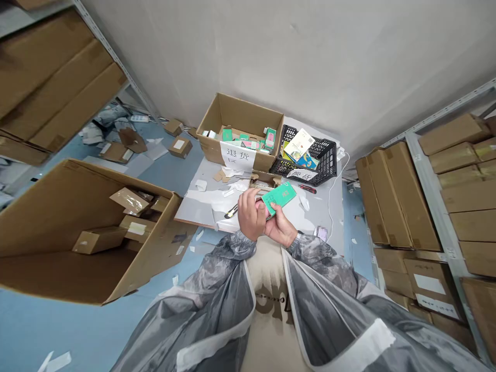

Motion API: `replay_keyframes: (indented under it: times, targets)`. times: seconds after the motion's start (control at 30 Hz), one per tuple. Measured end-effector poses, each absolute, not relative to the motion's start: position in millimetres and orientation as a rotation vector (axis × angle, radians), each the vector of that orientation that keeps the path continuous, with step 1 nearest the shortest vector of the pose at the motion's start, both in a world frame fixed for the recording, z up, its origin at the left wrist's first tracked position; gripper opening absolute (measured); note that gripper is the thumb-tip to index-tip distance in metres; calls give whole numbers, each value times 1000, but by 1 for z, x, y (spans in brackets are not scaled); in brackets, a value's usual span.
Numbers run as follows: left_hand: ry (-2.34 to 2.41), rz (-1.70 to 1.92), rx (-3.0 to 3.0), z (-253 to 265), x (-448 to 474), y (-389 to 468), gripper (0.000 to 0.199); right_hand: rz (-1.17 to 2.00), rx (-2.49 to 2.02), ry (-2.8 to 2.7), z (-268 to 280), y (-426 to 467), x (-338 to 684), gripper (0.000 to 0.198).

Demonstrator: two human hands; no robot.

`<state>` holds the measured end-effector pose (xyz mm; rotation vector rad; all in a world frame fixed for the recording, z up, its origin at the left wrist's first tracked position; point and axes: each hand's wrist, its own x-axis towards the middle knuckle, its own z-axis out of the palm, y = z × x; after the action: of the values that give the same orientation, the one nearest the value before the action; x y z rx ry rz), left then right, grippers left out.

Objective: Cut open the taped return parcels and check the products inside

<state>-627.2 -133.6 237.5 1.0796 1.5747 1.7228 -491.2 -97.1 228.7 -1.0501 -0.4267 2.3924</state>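
A small green box (pixel 284 194) with print on its face is held above the front of the table, tilted up to the right. My right hand (pixel 282 228) grips it from below, thumb on its near edge. At its left end, my left hand (pixel 251 214) has its fingers curled against a pink part of the box; the fingertips are partly hidden. Behind my hands sits a small opened brown carton (pixel 265 181). A box cutter (pixel 231 211) lies just left of my left hand.
On the table (pixel 201 206), a labelled carton (pixel 211 147) holds several green boxes. A black crate (pixel 327 160) with booklets stands beside it, a red-and-black tool (pixel 307 189) in front. A large open carton (pixel 155 258) of parcels is at left. Shelves (pixel 430 150) of cartons stand right.
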Motion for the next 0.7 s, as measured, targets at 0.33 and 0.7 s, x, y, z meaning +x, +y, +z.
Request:
replay_keyframes:
  times: [0.33,0.7]
  targets:
    - [1273,1352,774,205,-638,-117,51,2393,-1104,-255,214,-84,-467,42]
    - [806,1184,411,187,-656,-125,79,1965,-1213,-852,174,-91,-439,70]
